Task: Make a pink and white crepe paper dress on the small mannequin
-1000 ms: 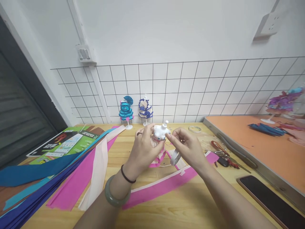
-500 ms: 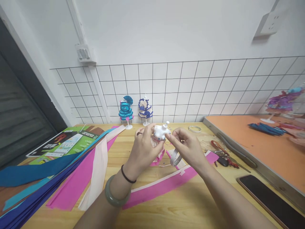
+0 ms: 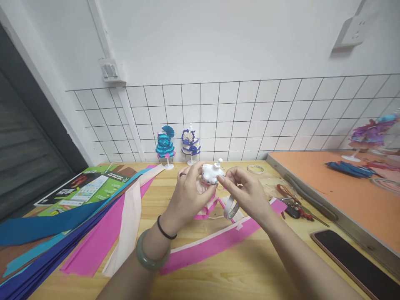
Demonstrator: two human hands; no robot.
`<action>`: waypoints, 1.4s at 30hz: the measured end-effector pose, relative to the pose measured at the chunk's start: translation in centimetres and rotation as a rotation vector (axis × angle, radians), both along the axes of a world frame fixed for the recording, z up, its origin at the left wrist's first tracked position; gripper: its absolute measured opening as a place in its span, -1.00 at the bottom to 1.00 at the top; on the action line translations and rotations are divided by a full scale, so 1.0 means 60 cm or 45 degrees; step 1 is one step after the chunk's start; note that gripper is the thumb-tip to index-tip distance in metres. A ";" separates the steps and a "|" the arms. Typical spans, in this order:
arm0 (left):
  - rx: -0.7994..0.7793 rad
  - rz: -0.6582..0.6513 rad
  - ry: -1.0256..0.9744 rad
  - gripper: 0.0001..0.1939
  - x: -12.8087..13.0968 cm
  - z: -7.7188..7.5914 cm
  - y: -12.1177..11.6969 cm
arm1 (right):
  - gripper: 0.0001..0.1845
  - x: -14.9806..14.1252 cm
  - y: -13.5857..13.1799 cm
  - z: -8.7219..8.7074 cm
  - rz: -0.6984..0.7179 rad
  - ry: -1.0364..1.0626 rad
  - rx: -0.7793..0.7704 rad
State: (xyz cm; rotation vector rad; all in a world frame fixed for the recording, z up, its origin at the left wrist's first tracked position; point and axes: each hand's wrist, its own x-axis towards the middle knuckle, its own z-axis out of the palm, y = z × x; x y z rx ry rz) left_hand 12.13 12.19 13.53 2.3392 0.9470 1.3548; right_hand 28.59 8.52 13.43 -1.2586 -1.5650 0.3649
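My left hand point(image 3: 187, 196) is closed round a small white mannequin figure point(image 3: 211, 172) held above the wooden table point(image 3: 250, 266). Pink and pale paper point(image 3: 206, 205) hangs from the figure's underside. My right hand point(image 3: 246, 191) pinches at the figure's right side with thumb and forefinger, and a roll of white tape point(image 3: 230, 207) hangs round its lower fingers. A long pink paper strip point(image 3: 212, 246) lies on the table under both hands.
Crepe paper strips in blue, purple, pink and cream point(image 3: 78, 233) fan out at left beside a green box point(image 3: 84, 187). Two dressed paper figures point(image 3: 165, 146) point(image 3: 190, 143) stand by the wire grid. Scissors and keys point(image 3: 292, 202), a tape ring point(image 3: 255, 168), a phone point(image 3: 356, 262) and an orange board point(image 3: 350, 196) lie right.
Both hands stay on the white figure with only slight finger shifts. The pink paper under it sways a little.
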 end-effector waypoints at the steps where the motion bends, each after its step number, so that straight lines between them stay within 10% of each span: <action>1: 0.026 0.018 0.009 -0.52 0.000 0.001 0.000 | -0.67 0.000 0.000 0.000 0.008 0.001 -0.004; 14: 0.028 0.019 -0.074 -0.23 -0.004 -0.003 0.000 | -0.69 0.005 -0.004 0.004 0.039 0.018 -0.012; 22: 0.497 -0.020 0.052 -0.73 -0.003 -0.002 -0.002 | -0.69 0.009 -0.014 0.014 0.066 0.064 0.022; 42: 0.551 0.037 0.196 -0.81 -0.006 0.006 0.003 | -0.76 0.023 -0.026 0.027 0.115 -0.134 0.054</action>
